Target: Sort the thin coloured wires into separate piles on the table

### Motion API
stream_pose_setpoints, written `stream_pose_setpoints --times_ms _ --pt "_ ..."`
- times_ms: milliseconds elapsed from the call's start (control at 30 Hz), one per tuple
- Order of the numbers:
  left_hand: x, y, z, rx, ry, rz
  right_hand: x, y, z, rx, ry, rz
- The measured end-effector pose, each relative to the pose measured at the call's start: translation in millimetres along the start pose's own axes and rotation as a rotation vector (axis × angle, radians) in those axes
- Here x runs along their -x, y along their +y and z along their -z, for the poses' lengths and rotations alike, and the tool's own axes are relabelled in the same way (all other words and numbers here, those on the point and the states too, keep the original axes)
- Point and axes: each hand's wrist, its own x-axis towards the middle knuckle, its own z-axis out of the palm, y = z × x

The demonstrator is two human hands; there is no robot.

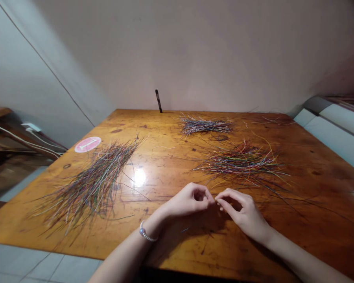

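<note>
My left hand (194, 199), with a beaded bracelet (146, 232) on its wrist, is closed in a pinch near the front middle of the wooden table. Its fingertips meet those of my right hand (238, 208), also pinched. Whatever lies between the fingertips is too small to name. Just beyond my right hand is a loose pile of coloured wires (242, 162). A smaller wire bundle (206, 125) lies behind it, and a large wire pile (91, 182) spreads at the left.
A black pen (158, 101) stands upright at the back edge of the table (153, 188). A pink round sticker (87, 144) marks the left side. Stray wires lie at the back right and below my hands. White cables and a plug hang at far left.
</note>
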Motion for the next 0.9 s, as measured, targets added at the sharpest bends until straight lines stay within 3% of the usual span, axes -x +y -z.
stream_pose_setpoints --times_ms 200,533,700,900 --pt "0.9 -0.3 -5.7 -0.374 0.125 -0.092 -0.3 7.4 -6.2 -0.151 -0.01 -0.314" --pt "-3.2 -13.2 -6.3 -0.901 0.248 -0.361 -2.6 6.7 -4.0 -0.233 -0.012 -0.399" --pt "-3.7 -12.0 -3.8 -1.151 0.27 -0.495 -6.0 2.7 -0.4 -0.396 -0.073 -0.459" --pt "0.3 -13.2 -3.8 -1.293 0.277 -0.59 -6.5 5.5 -0.8 -0.611 -0.122 -0.597"
